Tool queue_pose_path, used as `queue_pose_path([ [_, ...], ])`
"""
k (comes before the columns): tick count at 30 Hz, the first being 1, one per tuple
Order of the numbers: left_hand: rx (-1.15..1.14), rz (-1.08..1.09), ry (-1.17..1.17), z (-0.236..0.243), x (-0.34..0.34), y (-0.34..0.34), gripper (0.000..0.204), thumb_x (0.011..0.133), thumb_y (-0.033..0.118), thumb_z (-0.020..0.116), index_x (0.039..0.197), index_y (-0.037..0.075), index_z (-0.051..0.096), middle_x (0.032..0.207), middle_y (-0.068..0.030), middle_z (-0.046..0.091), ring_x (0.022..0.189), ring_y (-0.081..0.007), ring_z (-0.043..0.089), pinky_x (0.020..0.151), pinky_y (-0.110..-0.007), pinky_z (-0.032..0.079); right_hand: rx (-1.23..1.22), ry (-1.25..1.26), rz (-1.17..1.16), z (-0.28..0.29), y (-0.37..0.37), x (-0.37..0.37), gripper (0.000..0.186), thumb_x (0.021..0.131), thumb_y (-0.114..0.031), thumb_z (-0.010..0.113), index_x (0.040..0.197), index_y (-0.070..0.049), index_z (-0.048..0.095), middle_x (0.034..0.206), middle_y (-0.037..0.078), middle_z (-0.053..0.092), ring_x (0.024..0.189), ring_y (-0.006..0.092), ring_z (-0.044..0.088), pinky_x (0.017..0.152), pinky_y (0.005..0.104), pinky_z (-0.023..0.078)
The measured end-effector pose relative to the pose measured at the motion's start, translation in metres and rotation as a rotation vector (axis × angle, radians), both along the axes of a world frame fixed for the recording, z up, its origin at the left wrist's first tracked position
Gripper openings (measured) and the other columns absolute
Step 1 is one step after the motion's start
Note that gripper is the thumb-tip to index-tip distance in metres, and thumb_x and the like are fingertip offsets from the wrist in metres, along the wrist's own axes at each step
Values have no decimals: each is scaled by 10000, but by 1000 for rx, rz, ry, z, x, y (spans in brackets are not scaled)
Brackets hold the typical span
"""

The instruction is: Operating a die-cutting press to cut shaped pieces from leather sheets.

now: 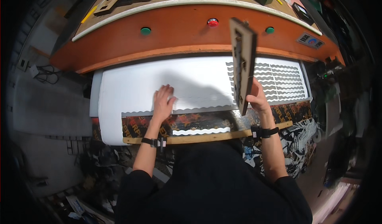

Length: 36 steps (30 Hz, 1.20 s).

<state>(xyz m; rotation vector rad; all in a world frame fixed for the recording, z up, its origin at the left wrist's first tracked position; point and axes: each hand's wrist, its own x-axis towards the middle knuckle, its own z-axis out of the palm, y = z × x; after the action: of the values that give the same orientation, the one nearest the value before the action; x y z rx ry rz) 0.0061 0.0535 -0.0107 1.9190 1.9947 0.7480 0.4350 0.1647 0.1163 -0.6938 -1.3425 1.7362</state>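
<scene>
My left hand lies with fingers spread on a white sheet spread over the grey bed of a press. In my right hand a wooden cutting die stands upright on its edge, raised above the sheet; dark inserts and slots show on its left face. Right of the die, the sheet is cut into rows of wavy strips with grey showing between them. Along the sheet's near edge runs a wavy cut line. One loose wavy white strip rests on the dark printed board in front.
An orange press beam with two green buttons and a red one spans the far side. On its top lie another wooden die, dark boards and small boxes. A wooden rail edges the near side; scraps pile below right.
</scene>
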Motion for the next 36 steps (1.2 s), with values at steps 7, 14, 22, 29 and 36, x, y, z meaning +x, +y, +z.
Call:
queue_pose_path([
  [7,75,-134,-41,19,30,22,300,903,85,856,1175,41,738,1224,-133,685,1188,-365,623,1053,-482,495,-252,216,-95,-36,-3,18,954,876,-495,915,1594,18,553,1417,172,727,1233,297,763,1049,434,651],
  [14,-137,-124,-187,28,26,38,193,916,57,847,1009,13,684,984,-124,711,953,-323,676,870,-429,539,-421,250,-146,-53,-8,24,1063,900,-668,816,1646,22,502,1490,259,683,1303,378,732,1111,505,624],
  [22,-455,-52,-853,41,22,-12,244,975,86,840,1184,-28,788,895,-60,778,785,-101,668,717,-289,532,-385,237,-147,-47,7,26,988,922,-522,863,1659,15,481,1443,203,711,1253,339,747,1083,493,635],
  [29,-690,-176,-525,26,11,-95,137,961,83,830,1067,0,856,901,-115,816,797,-227,746,771,-384,588,-187,-73,-134,-25,10,-6,848,856,-108,921,1608,27,552,1512,135,658,1411,224,620,1226,381,484],
  [36,-341,-164,-330,53,23,-89,208,925,213,883,1046,47,847,1030,-125,699,983,-347,728,851,-449,577,458,-867,-95,-7,0,-72,771,660,-174,1018,1393,-162,780,1494,124,651,1381,338,623,1197,468,503],
])
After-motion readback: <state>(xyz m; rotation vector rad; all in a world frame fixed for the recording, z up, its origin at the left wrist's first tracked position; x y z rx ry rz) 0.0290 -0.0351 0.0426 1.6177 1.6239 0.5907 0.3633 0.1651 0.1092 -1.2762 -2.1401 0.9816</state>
